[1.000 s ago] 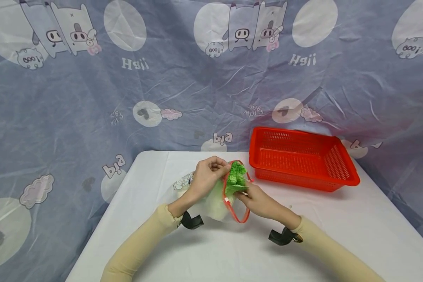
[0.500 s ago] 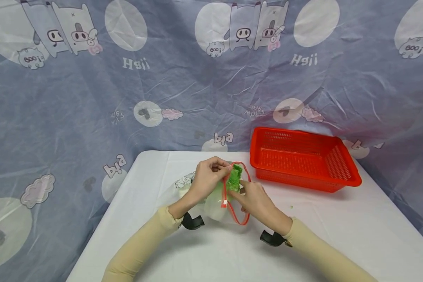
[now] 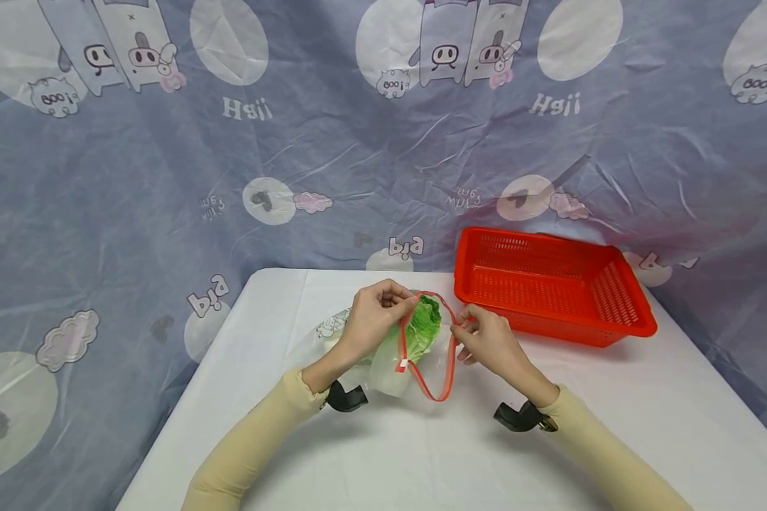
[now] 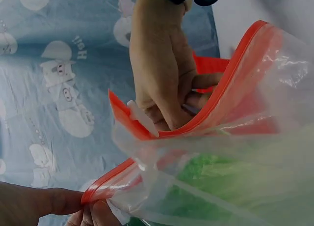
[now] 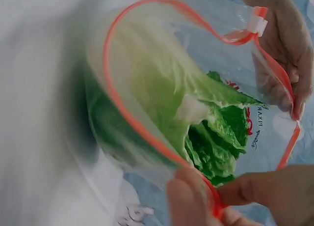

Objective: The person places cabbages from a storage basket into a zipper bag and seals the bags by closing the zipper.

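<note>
A clear zip bag (image 3: 390, 380) with a red rim lies on the table, its mouth turned to the right. Inside sit leafy green vegetables (image 3: 427, 323), like cabbage, pale at the base; the right wrist view shows the curled leaves (image 5: 221, 137). My left hand (image 3: 373, 319) pinches the rim at the far side of the mouth. Across from it, my right hand (image 3: 488, 341) pinches the near-right part of the rim between thumb and fingers. A white slider (image 5: 256, 24) sits on the red zip strip. The mouth stands wide apart between both hands.
A red perforated basket (image 3: 550, 323) stands at the back right of the white table (image 3: 390, 454), just beyond my right hand. Behind the table hangs a grey-blue printed curtain (image 3: 358, 156).
My right hand has drawn back from the leaf in the bag's mouth and moved right to the rim. The leaf lies further inside, and the mouth is wider. My left hand has barely moved.
</note>
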Demonstrator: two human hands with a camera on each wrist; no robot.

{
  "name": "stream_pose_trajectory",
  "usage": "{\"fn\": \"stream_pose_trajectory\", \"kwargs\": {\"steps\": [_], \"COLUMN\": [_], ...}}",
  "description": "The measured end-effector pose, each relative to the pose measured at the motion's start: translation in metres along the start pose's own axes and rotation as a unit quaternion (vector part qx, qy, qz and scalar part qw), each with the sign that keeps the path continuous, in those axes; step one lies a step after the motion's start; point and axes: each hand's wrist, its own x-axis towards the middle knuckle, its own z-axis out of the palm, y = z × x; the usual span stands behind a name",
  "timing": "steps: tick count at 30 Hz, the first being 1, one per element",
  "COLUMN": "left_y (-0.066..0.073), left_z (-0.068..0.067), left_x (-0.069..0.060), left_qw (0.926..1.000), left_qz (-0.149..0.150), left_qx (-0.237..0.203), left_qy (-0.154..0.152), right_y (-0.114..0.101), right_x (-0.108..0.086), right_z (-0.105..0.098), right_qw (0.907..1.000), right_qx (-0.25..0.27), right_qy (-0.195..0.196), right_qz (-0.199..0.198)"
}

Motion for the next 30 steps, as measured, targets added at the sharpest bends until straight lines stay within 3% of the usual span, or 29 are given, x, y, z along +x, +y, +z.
{"fn": "stream_pose_trajectory", "kwargs": {"steps": [7, 9, 12, 14, 16, 20, 25, 27, 30], "left_y": [0.000, 0.001, 0.003, 0.005, 0.006, 0.007, 0.011, 0.011, 0.010], "left_z": [-0.003, -0.005, -0.010, -0.012, -0.013, -0.013, -0.015, -0.017, -0.023], "left_x": [-0.004, -0.009, -0.021, -0.031, -0.040, -0.053, -0.067, -0.068, -0.064], "left_qw": [0.9997, 0.9995, 0.9956, 0.9867, 0.9727, 0.9495, 0.9308, 0.9295, 0.9440], "left_qz": [-0.013, -0.004, 0.030, 0.065, 0.108, 0.166, 0.204, 0.210, 0.192], "left_qx": [0.007, 0.018, 0.077, 0.132, 0.181, 0.225, 0.275, 0.284, 0.256], "left_qy": [-0.018, -0.027, -0.045, -0.069, -0.098, -0.141, -0.128, -0.105, -0.080], "right_y": [0.000, -0.001, -0.002, -0.002, -0.002, -0.002, -0.006, -0.008, -0.009], "right_x": [0.008, 0.009, 0.011, 0.013, 0.014, 0.016, 0.018, 0.019, 0.020], "right_z": [0.001, 0.001, -0.001, -0.002, -0.003, -0.004, -0.005, -0.007, -0.010], "right_qw": [0.9847, 0.9778, 0.9688, 0.9666, 0.9650, 0.9639, 0.9621, 0.9618, 0.9610], "right_qx": [0.173, 0.209, 0.246, 0.255, 0.260, 0.264, 0.270, 0.271, 0.273], "right_qy": [0.011, 0.013, 0.012, 0.012, 0.013, 0.018, 0.027, 0.031, 0.036], "right_qz": [0.015, 0.017, 0.025, 0.027, 0.031, 0.031, 0.029, 0.030, 0.030]}}
